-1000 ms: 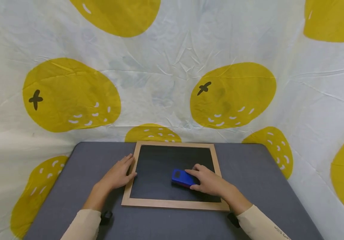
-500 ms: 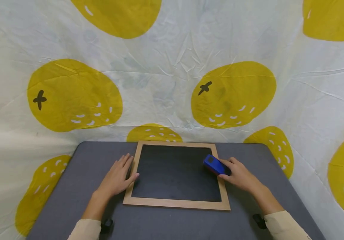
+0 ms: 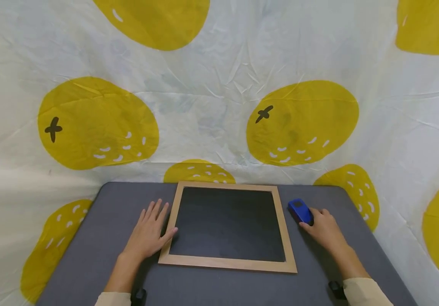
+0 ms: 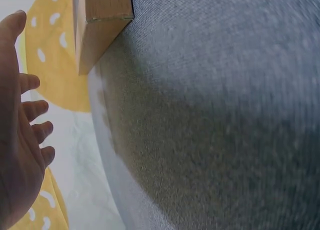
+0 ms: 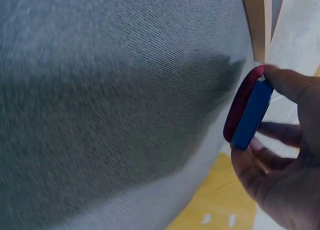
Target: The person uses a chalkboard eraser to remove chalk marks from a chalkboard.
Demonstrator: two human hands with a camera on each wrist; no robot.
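A blue chalkboard eraser (image 3: 298, 208) is pinched between the thumb and fingers of my right hand (image 3: 327, 233), just right of the board. The right wrist view shows the eraser's dark red pad (image 5: 242, 103) facing the table, with a gap beneath. The small chalkboard (image 3: 227, 225) lies flat, its black surface bare inside a light wooden frame (image 3: 227, 262). Beside its left edge, my left hand (image 3: 146, 235) is spread with nothing in it, the thumb over the frame. In the left wrist view its fingers (image 4: 35, 109) stand apart from the frame.
The board lies on a grey fabric-covered table (image 3: 219, 289). Behind it and at the sides hangs a white cloth (image 3: 204, 119) printed with large yellow fruit. A small dark device (image 3: 335, 290) sits at each wrist.
My right hand has carried the eraser from the board's middle rightward, past the frame to above the table. My left hand has spread its fingers and drawn slightly off the board's edge.
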